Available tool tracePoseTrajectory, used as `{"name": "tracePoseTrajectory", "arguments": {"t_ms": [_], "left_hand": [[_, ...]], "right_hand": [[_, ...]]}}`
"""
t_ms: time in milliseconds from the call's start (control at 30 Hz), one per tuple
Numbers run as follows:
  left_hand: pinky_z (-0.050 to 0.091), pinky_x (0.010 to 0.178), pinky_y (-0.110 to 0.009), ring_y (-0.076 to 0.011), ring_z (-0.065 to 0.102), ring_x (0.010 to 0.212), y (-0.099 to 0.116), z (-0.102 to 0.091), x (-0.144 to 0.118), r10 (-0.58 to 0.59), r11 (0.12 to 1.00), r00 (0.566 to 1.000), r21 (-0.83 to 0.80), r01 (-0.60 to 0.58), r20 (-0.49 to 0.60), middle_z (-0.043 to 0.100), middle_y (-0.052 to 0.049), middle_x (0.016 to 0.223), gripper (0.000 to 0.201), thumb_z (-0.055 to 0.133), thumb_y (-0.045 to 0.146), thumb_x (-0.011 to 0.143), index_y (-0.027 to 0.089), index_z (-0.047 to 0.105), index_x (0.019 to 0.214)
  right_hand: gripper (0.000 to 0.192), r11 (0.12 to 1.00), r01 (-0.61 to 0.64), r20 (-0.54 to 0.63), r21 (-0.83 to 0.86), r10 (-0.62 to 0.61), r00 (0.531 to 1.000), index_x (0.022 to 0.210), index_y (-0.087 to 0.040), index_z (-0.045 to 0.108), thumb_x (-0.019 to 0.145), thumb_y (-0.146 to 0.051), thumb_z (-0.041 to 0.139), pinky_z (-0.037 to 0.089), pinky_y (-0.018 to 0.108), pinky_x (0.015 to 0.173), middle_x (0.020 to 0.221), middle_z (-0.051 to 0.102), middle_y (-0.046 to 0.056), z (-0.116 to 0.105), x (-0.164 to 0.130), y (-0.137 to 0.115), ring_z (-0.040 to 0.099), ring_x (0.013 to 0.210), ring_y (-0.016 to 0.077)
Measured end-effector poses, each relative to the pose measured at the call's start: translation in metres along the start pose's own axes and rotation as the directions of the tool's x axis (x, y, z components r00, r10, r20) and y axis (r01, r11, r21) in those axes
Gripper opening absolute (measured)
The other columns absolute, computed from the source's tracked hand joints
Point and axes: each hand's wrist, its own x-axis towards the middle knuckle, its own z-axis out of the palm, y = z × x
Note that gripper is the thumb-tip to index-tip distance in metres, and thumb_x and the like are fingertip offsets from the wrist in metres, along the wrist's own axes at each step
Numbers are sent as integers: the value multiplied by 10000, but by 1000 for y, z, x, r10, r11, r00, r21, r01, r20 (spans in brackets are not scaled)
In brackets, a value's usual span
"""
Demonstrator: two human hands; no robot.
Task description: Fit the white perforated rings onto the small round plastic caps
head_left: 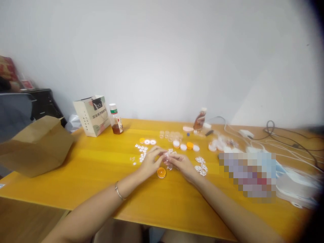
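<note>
My left hand (151, 161) and my right hand (181, 165) meet over the middle of the yellow wooden table (96, 168). Together their fingertips pinch small white patterned pieces (169, 154); the exact grip is too small to tell. An orange round lid (161, 172) lies just below the hands. More small white patterned pieces (201, 166) lie right of my right hand. Tiny white bits (141, 152) are scattered left of my left hand. A metal bracelet (118, 191) circles my left wrist.
White and orange round lids (186, 146) and small clear cups (170, 135) sit behind the hands. At the back stand a paper gift bag (92, 114), a tea bottle (115, 119) and a brown bottle (199, 119). A brown paper bag (35, 145) lies left; cables (278, 135) and plastic bags (296, 187) right.
</note>
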Motion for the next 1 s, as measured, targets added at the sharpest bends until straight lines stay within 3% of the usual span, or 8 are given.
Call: {"name": "tracePoseTrajectory", "arguments": {"t_ms": [167, 367, 567, 1000], "left_hand": [[451, 751, -274, -136, 550, 782, 0, 0, 2, -76, 995, 997, -72, 74, -29, 589, -49, 877, 192, 541, 206, 772, 177, 601, 952], [453, 691, -245, -125, 553, 721, -5, 1, 3, -169, 977, 986, -134, 167, -3, 597, -39, 782, 146, 566, 274, 754, 144, 618, 795], [443, 674, -237, -121, 546, 701, -9, 3, 3, -201, 967, 980, -157, 201, 16, 592, -36, 754, 148, 577, 275, 741, 136, 616, 774], [446, 672, -233, -121, 551, 692, -13, 4, 3, -221, 950, 974, -216, 227, 52, 597, -31, 732, 141, 586, 273, 732, 139, 621, 761]], "right_hand": [[266, 998, 0, -21, 68, 2, 1000, 833, -208, 691, 613, -359, 701, 456, 304, 823, 818, 691, 24, 5, -2, -1, 629, 780, 152], [265, 991, 11, -35, 131, -7, 999, 824, -197, 686, 602, -337, 714, 446, 294, 855, 828, 691, 23, 6, -2, 2, 633, 805, 150], [208, 985, -19, -65, 171, 31, 997, 743, -189, 657, 586, -304, 728, 471, 282, 814, 783, 687, 3, 5, -1, 3, 646, 756, 143], [205, 988, -75, -9, 136, 77, 997, 723, -180, 645, 583, -304, 732, 483, 250, 747, 726, 687, 0, 2, 1, 5, 647, 738, 132]]}}
